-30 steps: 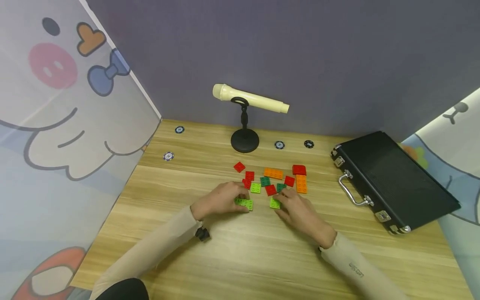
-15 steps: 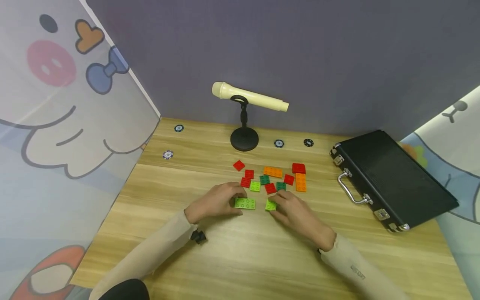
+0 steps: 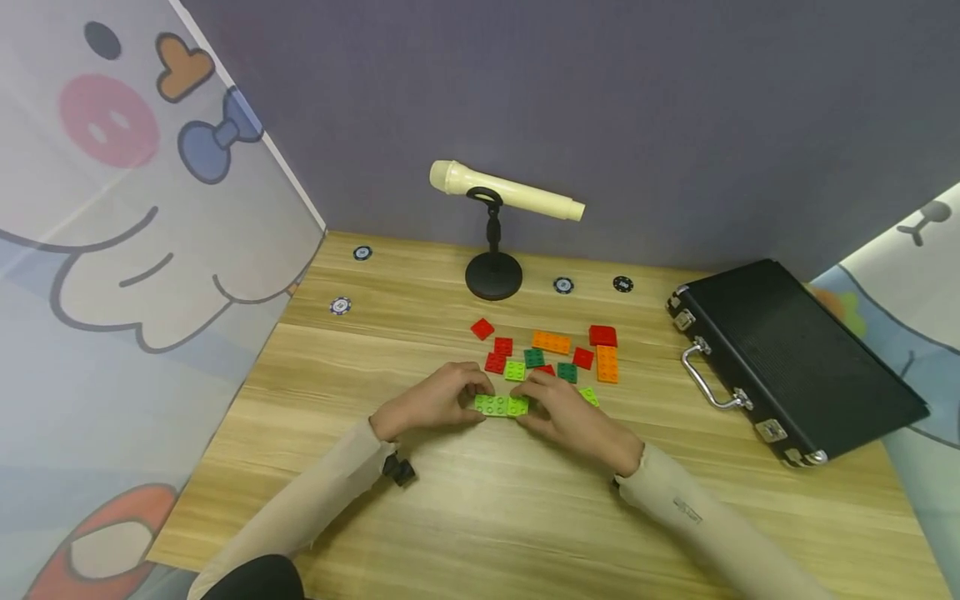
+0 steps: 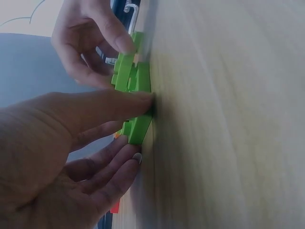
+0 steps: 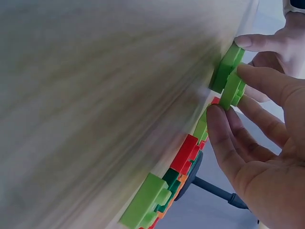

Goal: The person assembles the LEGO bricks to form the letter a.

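On the wooden table, my left hand (image 3: 437, 403) grips a long green toy brick (image 3: 491, 406) at its left end, the thumb on its near side. My right hand (image 3: 576, 421) pinches a small lime toy brick (image 3: 517, 406) between thumb and fingers. In the right wrist view, the small lime brick (image 5: 232, 89) is tilted over one end of the long green brick (image 5: 224, 71), overlapping it. The left wrist view also has the small brick (image 4: 125, 69) above the studs of the long one (image 4: 141, 121).
Behind the hands lie red bricks (image 3: 503, 346), dark green bricks (image 3: 567, 372), orange bricks (image 3: 551, 342) and other lime bricks (image 3: 514, 370). A microphone (image 3: 517, 195) on a black stand (image 3: 493, 276), poker chips (image 3: 341, 306) and a black case (image 3: 802, 358) stand farther out.
My right hand has moved left with the small lime brick, from apart to over the long brick's right end. Another lime brick has come into view to the right of that hand.
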### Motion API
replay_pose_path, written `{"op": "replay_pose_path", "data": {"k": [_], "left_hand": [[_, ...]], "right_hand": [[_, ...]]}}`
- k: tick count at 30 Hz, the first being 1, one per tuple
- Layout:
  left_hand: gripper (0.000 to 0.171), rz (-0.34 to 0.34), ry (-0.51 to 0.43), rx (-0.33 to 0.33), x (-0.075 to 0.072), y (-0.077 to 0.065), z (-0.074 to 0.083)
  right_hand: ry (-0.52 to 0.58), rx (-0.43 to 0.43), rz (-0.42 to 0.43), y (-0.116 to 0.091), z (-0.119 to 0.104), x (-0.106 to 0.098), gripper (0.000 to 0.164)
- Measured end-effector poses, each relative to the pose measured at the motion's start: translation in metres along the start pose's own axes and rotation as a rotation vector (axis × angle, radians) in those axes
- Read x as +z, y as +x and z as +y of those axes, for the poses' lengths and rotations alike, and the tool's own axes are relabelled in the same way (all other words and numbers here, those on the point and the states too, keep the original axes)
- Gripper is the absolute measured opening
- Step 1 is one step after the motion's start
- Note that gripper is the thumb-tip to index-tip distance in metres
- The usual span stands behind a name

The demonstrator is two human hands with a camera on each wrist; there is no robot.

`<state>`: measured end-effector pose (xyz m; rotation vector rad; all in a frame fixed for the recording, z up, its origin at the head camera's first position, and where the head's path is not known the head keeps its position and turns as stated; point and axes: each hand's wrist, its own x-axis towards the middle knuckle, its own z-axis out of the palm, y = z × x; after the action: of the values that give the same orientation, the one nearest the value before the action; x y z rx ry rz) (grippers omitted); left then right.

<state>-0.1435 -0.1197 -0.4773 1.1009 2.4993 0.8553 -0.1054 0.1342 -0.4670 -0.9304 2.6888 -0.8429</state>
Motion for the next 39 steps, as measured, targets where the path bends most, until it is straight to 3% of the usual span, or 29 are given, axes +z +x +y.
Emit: {"op": "replay_pose_path", "data": {"k": [22, 39], "left_hand": [[0.033, -0.012, -0.079, -0.024, -0.001, 0.002, -0.006], [0.033, -0.01, -0.088, -0.021, 0.004, 0.0, -0.009]], "right_hand": [[-0.009, -0.037, -0.009, 0.014, 0.002, -0.003, 0.031], [-0.029, 0.008, -0.029, 0.011, 0.002, 0.0, 0.031]]}}
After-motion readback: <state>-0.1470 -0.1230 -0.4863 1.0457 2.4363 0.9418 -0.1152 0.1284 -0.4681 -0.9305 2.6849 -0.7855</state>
